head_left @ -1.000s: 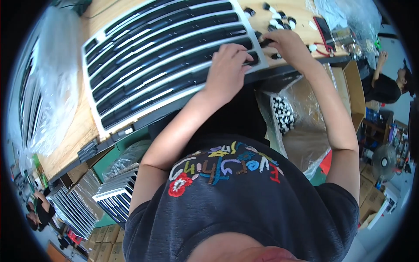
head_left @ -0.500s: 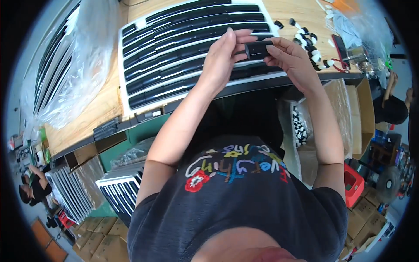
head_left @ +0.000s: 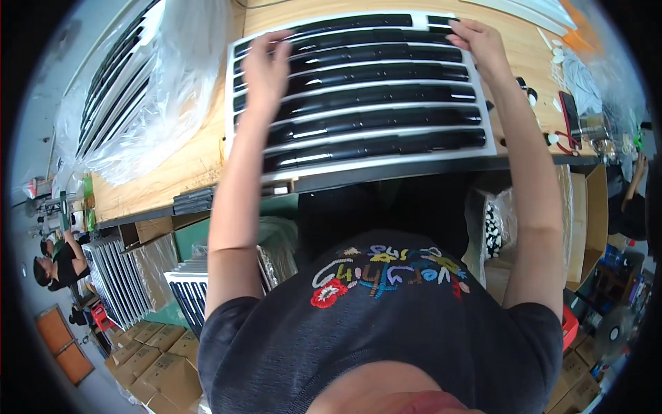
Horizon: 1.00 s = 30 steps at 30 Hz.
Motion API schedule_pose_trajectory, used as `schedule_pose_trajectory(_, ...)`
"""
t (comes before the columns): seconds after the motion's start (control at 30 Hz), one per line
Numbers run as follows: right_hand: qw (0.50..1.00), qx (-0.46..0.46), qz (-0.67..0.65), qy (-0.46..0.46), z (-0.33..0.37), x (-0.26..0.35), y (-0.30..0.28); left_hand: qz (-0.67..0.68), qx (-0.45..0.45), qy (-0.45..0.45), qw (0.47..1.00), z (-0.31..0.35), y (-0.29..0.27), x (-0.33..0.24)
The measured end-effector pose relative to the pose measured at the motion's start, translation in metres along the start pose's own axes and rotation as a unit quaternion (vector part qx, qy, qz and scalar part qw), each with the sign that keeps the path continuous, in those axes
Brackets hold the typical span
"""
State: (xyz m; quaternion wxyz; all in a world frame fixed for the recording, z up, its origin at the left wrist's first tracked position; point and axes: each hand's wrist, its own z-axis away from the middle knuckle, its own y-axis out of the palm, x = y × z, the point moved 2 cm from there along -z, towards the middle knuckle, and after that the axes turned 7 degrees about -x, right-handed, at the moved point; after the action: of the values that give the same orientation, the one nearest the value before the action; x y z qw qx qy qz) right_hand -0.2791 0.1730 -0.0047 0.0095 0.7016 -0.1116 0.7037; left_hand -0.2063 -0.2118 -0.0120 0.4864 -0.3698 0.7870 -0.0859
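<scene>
A white tray (head_left: 386,164) lies on the table, filled with rows of glossy black tubes (head_left: 379,71). My left hand (head_left: 265,76) is over the tray's left side, slightly blurred, with thumb and fingers apart and nothing seen between them. At the tray's far right corner my right hand (head_left: 483,45) has its thumb and fingers closed at the end of a short black tube (head_left: 440,23) in the farthest row. A narrow white gap separates that tube from its neighbour in the row.
Left on the wooden table (head_left: 145,186) stands a plastic-wrapped stack (head_left: 114,90). Small black and white caps (head_left: 527,91), a red phone-like slab (head_left: 569,114) and red-handled pliers (head_left: 567,146) lie right. Below the table edge, an open carton (head_left: 586,221) stands right.
The tray now sits farther right in view, covering where several caps showed. My hands, earlier together around a black tube, have parted to the tray's left and far right.
</scene>
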Motion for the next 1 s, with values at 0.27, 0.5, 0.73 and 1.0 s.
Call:
schedule_pose_trajectory(0.27,0.955,-0.14,0.256,-0.044,-0.084,-0.057,0.007,-0.179,0.175,0.148,0.957,-0.061,-0.039,0.079)
schedule_pose_trajectory(0.5,0.849,-0.138,0.458,-0.225,-0.061,-0.021,-0.019,-0.293,0.258,0.21,0.896,-0.086,-0.039,0.119)
schedule_pose_trajectory(0.73,0.899,0.015,0.435,-0.034,0.125,0.025,-0.162,-0.1,0.089,0.122,0.984,-0.068,-0.016,0.057)
schedule_pose_trajectory(1.0,0.978,-0.052,0.2,-0.019,0.211,0.012,-0.114,0.482,0.25,-0.242,0.804,0.123,0.11,-0.169)
